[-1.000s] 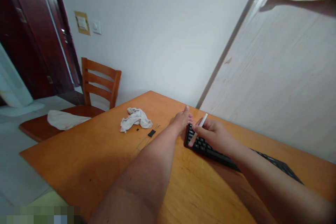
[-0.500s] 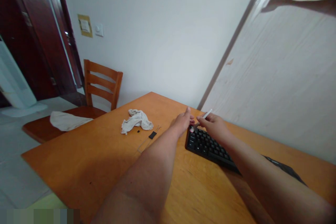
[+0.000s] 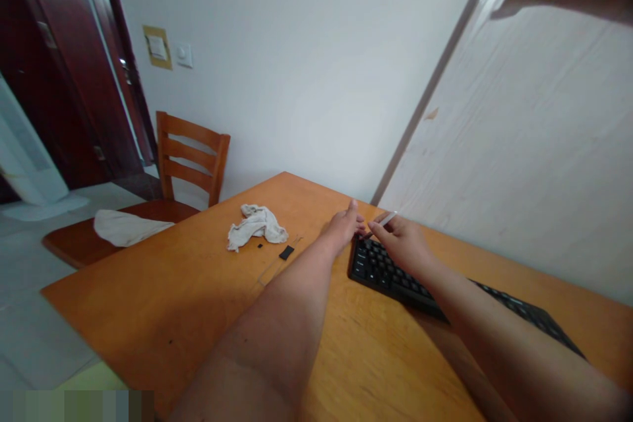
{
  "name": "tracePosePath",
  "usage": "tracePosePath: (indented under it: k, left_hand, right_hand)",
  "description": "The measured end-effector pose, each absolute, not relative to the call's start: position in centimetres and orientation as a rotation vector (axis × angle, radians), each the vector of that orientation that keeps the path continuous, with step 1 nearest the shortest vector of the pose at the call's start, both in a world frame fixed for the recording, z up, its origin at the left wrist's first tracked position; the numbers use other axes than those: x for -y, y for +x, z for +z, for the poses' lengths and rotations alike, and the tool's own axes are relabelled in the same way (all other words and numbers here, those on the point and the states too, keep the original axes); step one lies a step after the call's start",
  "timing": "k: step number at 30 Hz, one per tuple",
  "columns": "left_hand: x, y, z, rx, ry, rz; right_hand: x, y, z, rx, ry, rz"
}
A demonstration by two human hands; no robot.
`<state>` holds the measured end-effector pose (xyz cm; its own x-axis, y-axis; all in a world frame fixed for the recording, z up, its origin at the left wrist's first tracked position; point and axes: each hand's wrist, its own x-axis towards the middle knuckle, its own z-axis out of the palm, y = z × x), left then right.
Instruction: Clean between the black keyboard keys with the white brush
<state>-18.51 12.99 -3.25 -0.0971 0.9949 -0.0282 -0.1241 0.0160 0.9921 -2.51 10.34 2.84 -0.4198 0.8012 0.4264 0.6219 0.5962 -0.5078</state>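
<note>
Currently, a black keyboard (image 3: 368, 270) is seen lying on the wooden table (image 3: 366, 343), its far end partly covered by the right forearm. A slim brush (image 3: 389, 218) with a pale handle is gripped between the thumb and fingers of the right hand (image 3: 403, 241), and its head is held at the keys by the keyboard's upper left corner. Beside that same corner, the left hand (image 3: 341, 227) is held open, with the thumb raised and the fingers extended toward the brush; whether the keyboard is touched by it cannot be told. To the left of the keyboard, beyond the left forearm, a black piece (image 3: 286, 252) is laid on the wood, with thin wire (image 3: 270, 270) stretched near it. Farther left of the keyboard, a tiny black square (image 3: 260, 246) is placed just beside a crumpled pale cloth (image 3: 257, 227). Well apart from the keyboard, past the table's left edge, a wooden chair (image 3: 192, 168) is positioned by the wall (image 3: 297, 79), and its seat is partly covered by a light fabric (image 3: 126, 227).
</note>
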Motion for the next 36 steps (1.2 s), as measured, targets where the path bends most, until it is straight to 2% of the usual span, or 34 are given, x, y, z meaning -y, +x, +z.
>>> tracePosePath:
  k: [11, 21, 36]
  left_hand:
    - [-12.4, -18.2, -2.4, -1.206, 1.036, 1.333]
    - [-11.9, -18.0, -2.0, -1.215, 1.055, 1.333]
    - [-11.6, -18.0, -1.7, -1.219, 1.040, 1.331]
  right_hand:
    - [-5.1, -2.1, 4.5, 2.320, -1.040, 0.514]
    - [-5.4, -1.7, 4.4, 2.141, -0.972, 0.963]
    - [-11.8, -1.6, 2.1, 1.979, -1.145, 0.639]
